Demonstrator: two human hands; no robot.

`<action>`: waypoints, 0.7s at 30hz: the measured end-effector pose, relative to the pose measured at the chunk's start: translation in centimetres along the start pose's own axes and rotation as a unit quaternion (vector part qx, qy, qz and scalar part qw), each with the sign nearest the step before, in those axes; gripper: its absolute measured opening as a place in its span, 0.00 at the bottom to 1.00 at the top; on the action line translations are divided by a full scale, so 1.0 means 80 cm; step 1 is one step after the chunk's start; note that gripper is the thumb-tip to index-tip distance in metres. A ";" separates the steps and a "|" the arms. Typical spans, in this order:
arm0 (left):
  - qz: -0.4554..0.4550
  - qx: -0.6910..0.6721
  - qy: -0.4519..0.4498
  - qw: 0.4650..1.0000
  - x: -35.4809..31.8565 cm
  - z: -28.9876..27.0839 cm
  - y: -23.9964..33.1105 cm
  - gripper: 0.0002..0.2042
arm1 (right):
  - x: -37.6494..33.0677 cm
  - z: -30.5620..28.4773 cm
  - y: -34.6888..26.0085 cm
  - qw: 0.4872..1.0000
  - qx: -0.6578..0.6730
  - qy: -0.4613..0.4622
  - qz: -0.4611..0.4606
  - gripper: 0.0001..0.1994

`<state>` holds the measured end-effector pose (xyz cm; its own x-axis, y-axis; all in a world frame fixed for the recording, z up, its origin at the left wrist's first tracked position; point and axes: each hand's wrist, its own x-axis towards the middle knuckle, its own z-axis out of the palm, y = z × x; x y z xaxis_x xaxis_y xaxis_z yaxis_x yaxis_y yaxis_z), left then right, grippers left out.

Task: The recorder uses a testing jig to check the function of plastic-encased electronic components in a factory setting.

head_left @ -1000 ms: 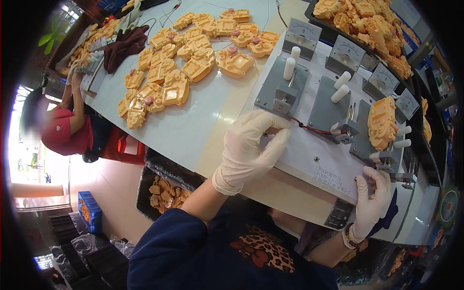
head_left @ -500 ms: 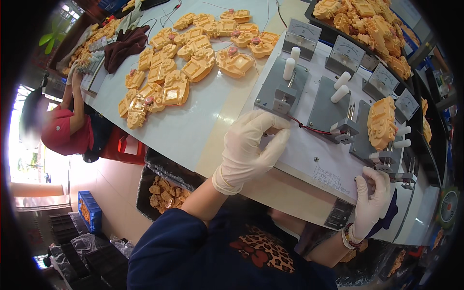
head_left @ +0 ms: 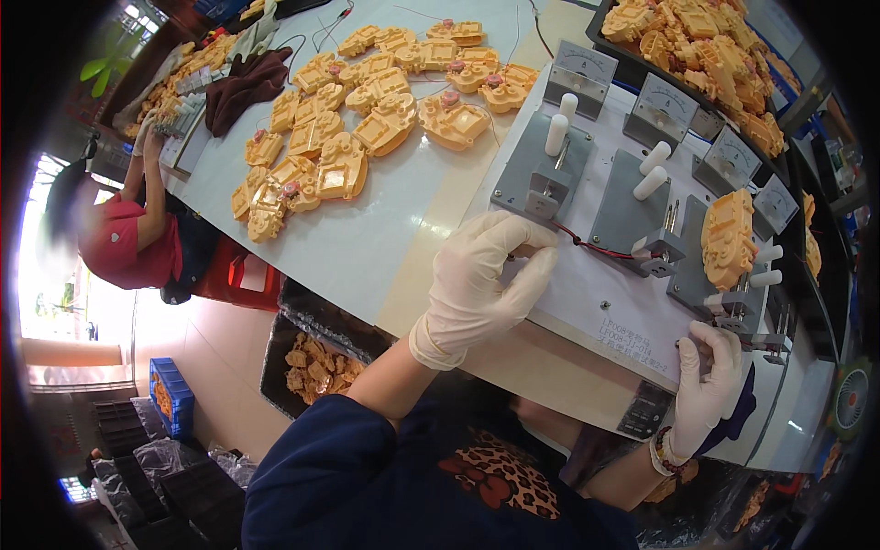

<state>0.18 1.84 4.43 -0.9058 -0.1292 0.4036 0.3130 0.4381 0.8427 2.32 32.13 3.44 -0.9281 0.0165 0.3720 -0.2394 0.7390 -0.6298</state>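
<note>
At panel [head_left: 570, 286] — L hand [head_left: 486, 280] half-curled

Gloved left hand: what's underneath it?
The white fixture board runs under the gloved left hand, which covers the board's near-left corner. The inside of its grip is mostly hidden.

A table [head_left: 367, 261] runs across the middle. On its left part lie casings [head_left: 383, 126], a cloth [head_left: 240, 87] beyond them. On its right part is a board [head_left: 585, 298] — plates [head_left: 612, 202] on it, 4 meters [head_left: 662, 105] behind these, 1 casing [head_left: 729, 243] over a right-hand plate. Behind the meters, a tray [head_left: 631, 60] holds parts [head_left: 706, 64]. Left hand [head_left: 486, 284] at the board's front left, right hand [head_left: 710, 371] at its front right. Below, leftward: a bin [head_left: 277, 353], then a crate [head_left: 183, 411].
</note>
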 end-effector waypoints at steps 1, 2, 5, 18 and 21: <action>-0.001 0.006 -0.002 1.000 0.000 -0.001 0.000 0.04 | 0.000 0.001 0.000 1.000 0.001 -0.001 0.001 0.13; 0.000 0.004 -0.003 1.000 0.001 0.000 0.000 0.04 | -0.001 -0.001 -0.002 1.000 0.000 0.000 0.001 0.13; 0.004 0.000 -0.006 1.000 0.001 0.000 0.000 0.04 | -0.002 -0.003 -0.004 1.000 -0.004 -0.001 0.002 0.12; -0.009 0.013 -0.003 1.000 0.003 0.004 0.006 0.04 | 0.002 -0.002 -0.005 1.000 -0.008 0.004 -0.008 0.11; -0.009 0.015 -0.002 1.000 0.003 0.007 0.001 0.04 | 0.002 -0.002 -0.007 1.000 -0.003 0.009 0.022 0.11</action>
<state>-0.17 2.33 4.42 -0.9118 -0.1342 0.3880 0.2887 0.4625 0.8383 2.34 31.82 4.03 -0.9322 0.0609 0.3568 -0.1970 0.7415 -0.6413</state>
